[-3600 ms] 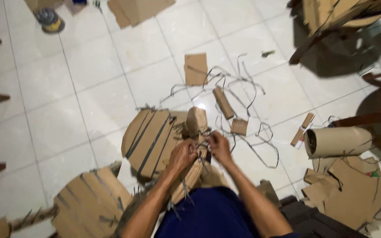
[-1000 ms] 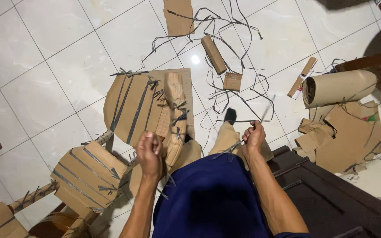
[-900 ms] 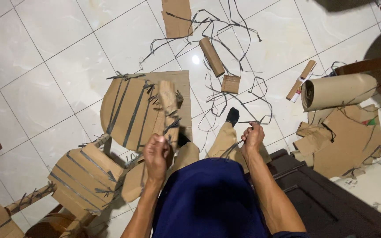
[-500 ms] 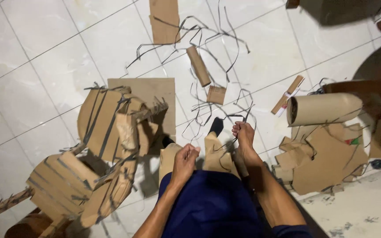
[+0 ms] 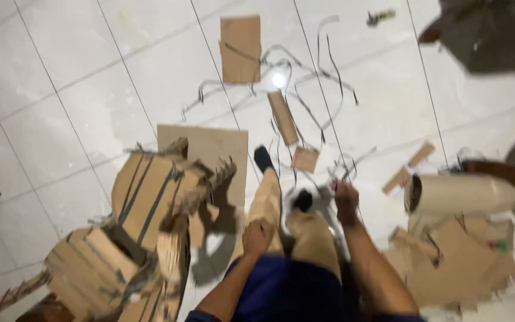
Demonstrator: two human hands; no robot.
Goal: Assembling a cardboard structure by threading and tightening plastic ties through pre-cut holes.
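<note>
While the big cardboard figure [image 5: 156, 197], strapped with dark bands, stands on the white tiled floor [image 5: 61, 89] just to the person's left, it looks light but stiff and easily crushed, best gripped by a banded panel rather than its frayed edges. The brown paper roll [image 5: 463, 194] lies to the right among torn cardboard scraps [image 5: 448, 262]. The left hand [image 5: 257, 235] rests curled on a tan piece over the knee, while the right hand [image 5: 346, 194] seems closed on thin dark strips [image 5: 353, 164], though blur hides the fingers.
</note>
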